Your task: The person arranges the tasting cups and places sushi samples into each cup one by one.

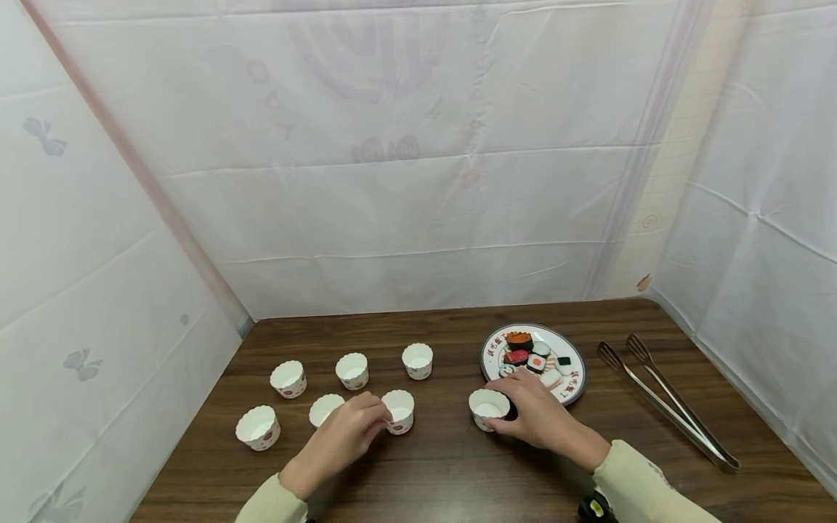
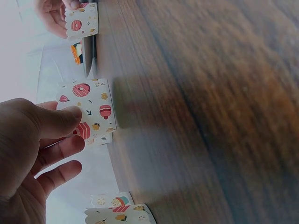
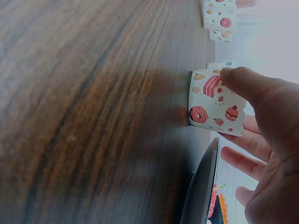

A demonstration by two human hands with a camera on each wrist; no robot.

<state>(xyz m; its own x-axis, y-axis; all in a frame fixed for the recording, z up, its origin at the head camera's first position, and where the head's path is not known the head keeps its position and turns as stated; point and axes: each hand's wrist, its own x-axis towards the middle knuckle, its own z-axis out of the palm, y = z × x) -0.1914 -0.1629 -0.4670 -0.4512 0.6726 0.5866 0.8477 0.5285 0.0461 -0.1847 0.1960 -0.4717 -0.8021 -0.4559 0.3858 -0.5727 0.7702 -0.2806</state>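
On the dark wooden table, my left hand (image 1: 349, 430) holds the edge of a white paper baking cup (image 1: 400, 418) between thumb and fingers. Its printed side (image 2: 99, 95), with doughnuts and cupcakes, faces the left wrist view. My right hand (image 1: 539, 412) grips another such cup (image 1: 489, 405), thumb at the near side and fingers behind it. In the right wrist view, that cup (image 3: 210, 102) stands upright at the table surface, with the ring and little fingers off it. Both cups have scalloped rims and hold nothing visible.
Several more paper cups (image 1: 288, 379) stand in two rows at the left, one partly behind my left hand. Sushi pieces (image 1: 516, 357) lie on a round plate (image 1: 561, 344) behind my right hand. Metal tongs (image 1: 660, 402) lie at the right. White cloth (image 1: 418, 218) walls surround the table.
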